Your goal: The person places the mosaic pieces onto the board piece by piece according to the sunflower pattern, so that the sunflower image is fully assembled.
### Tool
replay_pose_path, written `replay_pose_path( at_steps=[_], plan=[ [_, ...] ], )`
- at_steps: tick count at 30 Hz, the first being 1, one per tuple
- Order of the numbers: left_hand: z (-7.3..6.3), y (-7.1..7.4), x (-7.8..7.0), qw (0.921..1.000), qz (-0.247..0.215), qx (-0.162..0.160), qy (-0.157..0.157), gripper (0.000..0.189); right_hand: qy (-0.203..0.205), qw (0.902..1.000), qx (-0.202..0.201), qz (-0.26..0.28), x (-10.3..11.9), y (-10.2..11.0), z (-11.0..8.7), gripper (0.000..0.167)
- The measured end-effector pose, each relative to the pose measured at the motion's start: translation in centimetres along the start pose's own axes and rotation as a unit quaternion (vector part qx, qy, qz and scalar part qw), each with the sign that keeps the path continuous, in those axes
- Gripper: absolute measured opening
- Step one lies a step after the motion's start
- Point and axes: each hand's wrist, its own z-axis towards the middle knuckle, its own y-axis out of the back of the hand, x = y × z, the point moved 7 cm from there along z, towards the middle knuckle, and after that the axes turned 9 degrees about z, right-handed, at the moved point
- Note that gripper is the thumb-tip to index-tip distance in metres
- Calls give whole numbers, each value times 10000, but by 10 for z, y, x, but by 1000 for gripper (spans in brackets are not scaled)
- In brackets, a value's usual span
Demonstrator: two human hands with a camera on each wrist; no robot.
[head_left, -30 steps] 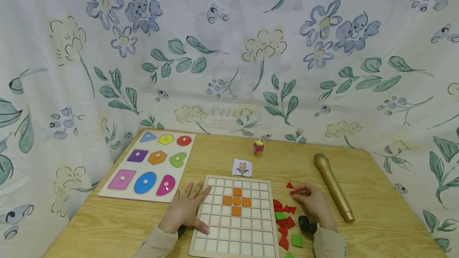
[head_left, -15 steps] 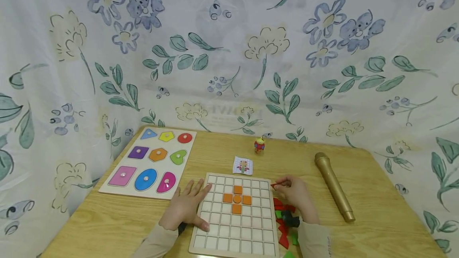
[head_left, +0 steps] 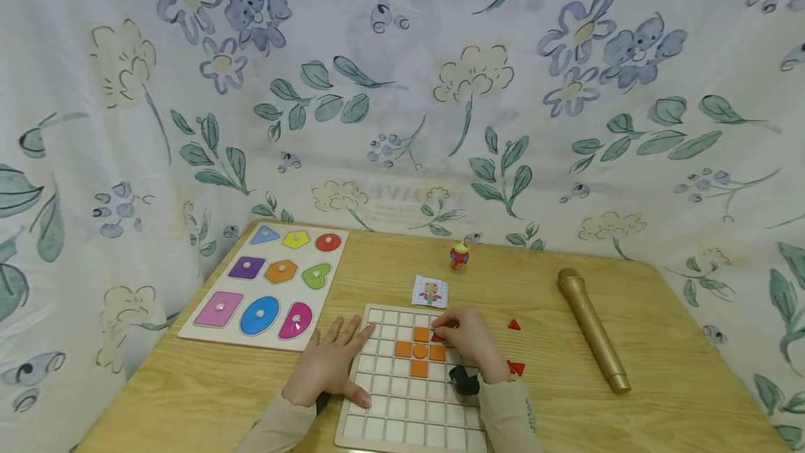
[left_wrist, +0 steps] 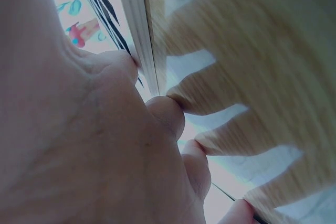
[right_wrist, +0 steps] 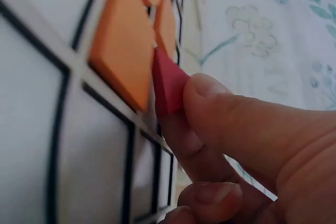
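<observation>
A white grid board [head_left: 395, 408] lies on the table, with several orange square tiles [head_left: 421, 334] set in a cross around an orange round tile [head_left: 419, 351]. My right hand [head_left: 470, 338] pinches a red triangle tile [right_wrist: 169, 83] between thumb and finger. In the right wrist view the tile stands tilted at the grid, right beside an orange square. My left hand [head_left: 330, 369] is spread flat over the board's left edge, thumb on the grid and fingers reaching onto the table. A small picture card [head_left: 430, 291] showing a pattern lies behind the board.
Loose red triangles [head_left: 514, 324] lie right of the board; my right forearm hides other pieces there. A gold microphone [head_left: 593, 331] lies farther right. At left is a knobbed shape puzzle [head_left: 281, 272]. A small toy figure [head_left: 460, 255] stands at the back before a floral curtain.
My right hand has carried the red triangle leftward from the loose pieces to the grid, beside the orange cross. The left hand has stayed in place on the board.
</observation>
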Motion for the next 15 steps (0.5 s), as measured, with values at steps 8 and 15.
replay_pose_path(
  at_steps=[8,15],
  plan=[
    [-2,3,-2,10000,-7,-3,33,120,-151,9998,124,-60,-4,-11,1,9],
    [0,0,1,10000,34,27,33,120,-112,9996,20,-244,-5,-13,2,7]
  ],
)
